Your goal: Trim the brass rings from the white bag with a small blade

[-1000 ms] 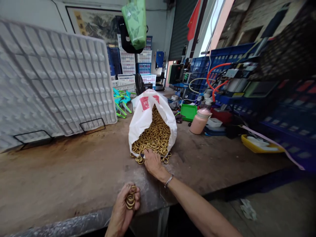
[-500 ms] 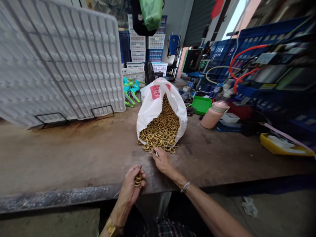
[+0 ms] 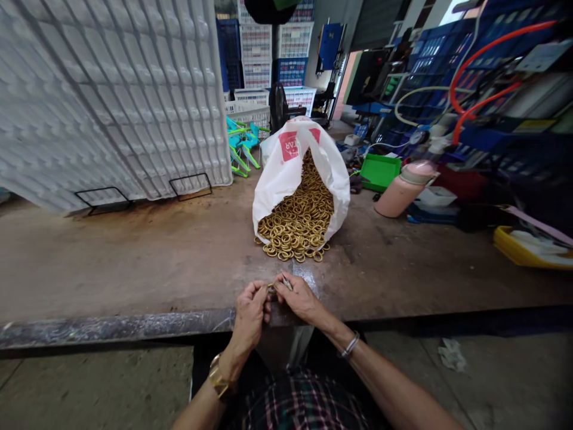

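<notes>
the left hand [image 3: 251, 307] pinches a small gold-coloured metal ring [image 3: 271, 288] with thumb and fingertips, just above the table's near edge; whether more lie in its curled palm cannot be told. the right hand [image 3: 299, 297] meets it there, fingertips at the same ring, while a small pale object [image 3: 287, 283] is gripped between its thumb and forefinger. beyond the hands, near but apart from them, a white plastic bag with red printing [image 3: 277, 179] lies with its split mouth towards the person, filled with a heap of gold-coloured metal rings [image 3: 299, 218], some spilling over its lower lip onto the brown, worn table [image 3: 134, 257]. to the bag's right are a shallow bright-green plastic tray [image 3: 380, 172] and a pink lidded bottle [image 3: 400, 194], its contents hidden; farther right, a yellow plastic tray [image 3: 514, 249] holds something white and crumpled. on the left, white ribbed plastic sheets [image 3: 156, 101] stand upright by black wire stands [image 3: 192, 186]. behind, white and blue slatted crates [image 3: 256, 45] are stacked, their contents too small to make out.
</notes>
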Tool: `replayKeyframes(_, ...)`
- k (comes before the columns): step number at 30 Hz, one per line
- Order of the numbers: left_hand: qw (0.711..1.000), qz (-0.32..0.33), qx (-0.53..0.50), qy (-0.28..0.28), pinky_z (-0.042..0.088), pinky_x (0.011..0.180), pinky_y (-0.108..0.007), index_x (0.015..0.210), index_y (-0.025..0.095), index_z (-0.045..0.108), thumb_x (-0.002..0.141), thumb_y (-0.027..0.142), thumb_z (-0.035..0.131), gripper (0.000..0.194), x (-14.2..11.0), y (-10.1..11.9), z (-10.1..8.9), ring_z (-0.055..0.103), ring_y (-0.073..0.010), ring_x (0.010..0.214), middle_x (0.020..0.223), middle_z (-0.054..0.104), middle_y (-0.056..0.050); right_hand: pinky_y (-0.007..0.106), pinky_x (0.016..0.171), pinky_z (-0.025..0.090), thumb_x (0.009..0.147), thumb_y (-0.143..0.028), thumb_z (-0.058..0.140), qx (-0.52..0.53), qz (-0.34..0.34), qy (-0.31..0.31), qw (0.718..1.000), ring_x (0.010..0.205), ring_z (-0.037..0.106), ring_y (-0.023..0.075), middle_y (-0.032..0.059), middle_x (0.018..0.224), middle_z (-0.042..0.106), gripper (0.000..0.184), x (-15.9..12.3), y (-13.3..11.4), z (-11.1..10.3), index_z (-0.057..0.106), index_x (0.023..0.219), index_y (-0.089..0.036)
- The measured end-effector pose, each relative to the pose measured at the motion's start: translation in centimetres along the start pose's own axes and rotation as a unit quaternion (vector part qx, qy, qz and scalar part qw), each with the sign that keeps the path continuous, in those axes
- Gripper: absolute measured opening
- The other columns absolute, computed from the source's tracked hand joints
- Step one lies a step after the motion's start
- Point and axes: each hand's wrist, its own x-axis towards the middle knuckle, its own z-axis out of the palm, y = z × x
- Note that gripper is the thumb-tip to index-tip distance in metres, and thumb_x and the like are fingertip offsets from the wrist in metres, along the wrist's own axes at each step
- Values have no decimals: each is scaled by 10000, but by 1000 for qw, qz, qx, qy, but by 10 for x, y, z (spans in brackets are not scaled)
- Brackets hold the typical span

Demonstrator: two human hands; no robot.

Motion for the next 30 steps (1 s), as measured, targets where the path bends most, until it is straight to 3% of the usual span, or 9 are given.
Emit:
replayKeyframes(3, 1000, 7, 16, -9, 280, 356, -141, 784, 162, 517, 687, 460, 631, 334, -2, 0, 0, 396, -40, 403, 553, 485, 64, 193, 543, 347, 838, -319, 429, 10, 21, 10, 1000, 519, 444, 80, -47, 535, 496, 248, 2, 0, 0, 505, 661, -162)
replayKeyframes(8, 999, 18, 24, -17, 291, 366, -148, 784, 158, 511, 692, 479, 622, 351, -6, 2, 1, 389, -41, 399, 555, 516, 48, 186, 515, 336, 841, -343, 421, 52, 37, -29, 998, 503, 434, 76, -39, 545, 523, 274, 5, 3, 0, 518, 662, -159)
replayKeyframes(12, 999, 6, 25, -24, 293, 351, -150, 794, 159, 517, 686, 473, 624, 350, -6, 3, 0, 397, -45, 397, 559, 495, 57, 181, 494, 317, 792, -313, 465, 81, 56, -6, 995, 486, 393, 69, -59, 539, 488, 194, 5, 4, 3, 510, 674, -164)
replayKeyframes(17, 998, -11, 45, -45, 294, 346, -152, 811, 156, 531, 688, 474, 611, 351, -5, 5, -1, 403, -46, 396, 572, 491, 56, 181, 516, 314, 726, -284, 525, 64, 39, 19, 997, 535, 384, 73, -68, 564, 458, 132, 5, 2, 4, 503, 670, -166)
replayKeyframes(30, 996, -17, 28, -86, 289, 353, -161, 719, 163, 508, 710, 458, 599, 309, -7, 7, -3, 381, -46, 407, 561, 463, 56, 195, 535, 348, 752, -261, 468, 85, 41, 21, 995, 526, 432, 78, -55, 571, 503, 133, 5, 9, 7, 514, 673, -165)
